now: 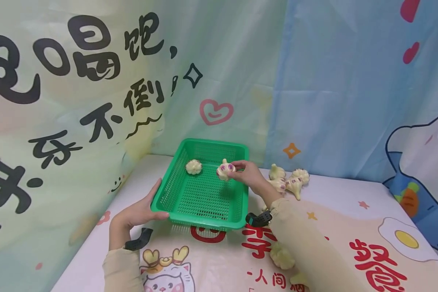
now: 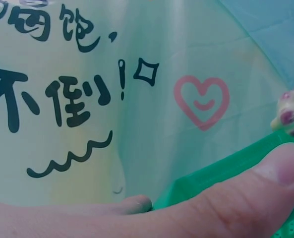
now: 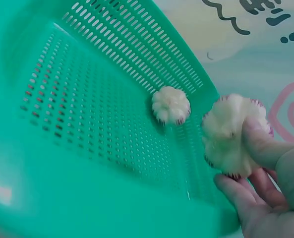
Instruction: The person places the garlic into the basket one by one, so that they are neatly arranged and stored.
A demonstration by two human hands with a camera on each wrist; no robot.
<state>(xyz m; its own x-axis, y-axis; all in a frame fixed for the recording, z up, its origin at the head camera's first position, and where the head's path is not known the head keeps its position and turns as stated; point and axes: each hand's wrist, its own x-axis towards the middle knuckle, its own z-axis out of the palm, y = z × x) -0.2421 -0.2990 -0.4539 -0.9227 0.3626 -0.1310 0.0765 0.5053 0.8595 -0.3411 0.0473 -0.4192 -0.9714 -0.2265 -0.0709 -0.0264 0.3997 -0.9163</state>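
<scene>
A green plastic basket (image 1: 204, 224) with slotted walls stands on the table. My left hand (image 1: 141, 209) grips its near left side, thumb at the rim and fingers along the outer wall. In the left wrist view that thumb (image 2: 236, 203) lies across the green edge. My right hand (image 1: 250, 176) pinches a garlic bulb (image 1: 224, 170) with purple markings over the basket's right part. Seen from the right wrist, the thumb presses the pale side of this bulb (image 3: 231, 136), with fingers beneath. Another garlic bulb (image 1: 194, 166) sits inside, toward the far left corner.
Several garlic bulbs (image 1: 293, 184) lie in a group right of the basket, behind the right forearm. Nearer, another bulb (image 1: 282, 255) is partly covered by the right sleeve (image 1: 306, 243). A printed curtain (image 1: 219, 61) hangs behind the table.
</scene>
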